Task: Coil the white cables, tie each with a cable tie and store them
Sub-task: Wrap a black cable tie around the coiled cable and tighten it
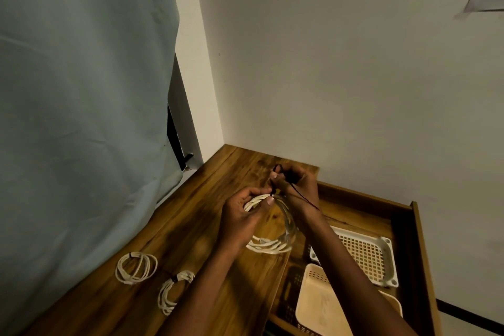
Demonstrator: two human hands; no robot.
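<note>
A coiled white cable [275, 244] hangs between my hands above the wooden table [196, 226]. My left hand [242, 215] grips the top of the coil, thumb pressed on the strands. My right hand [297, 185] pinches a thin black cable tie [302, 195] at the same spot on the coil; the tie's loose tail runs down over my right wrist. Two other white coils lie on the table to the left, one [136, 267] and another [174, 290], each bound with a dark tie.
An open wooden drawer [403, 215] at the right holds a white perforated basket [368, 256] and a cream basket [321, 305]. A pale curtain [81, 117] hangs at the left, and a white wall stands behind the table.
</note>
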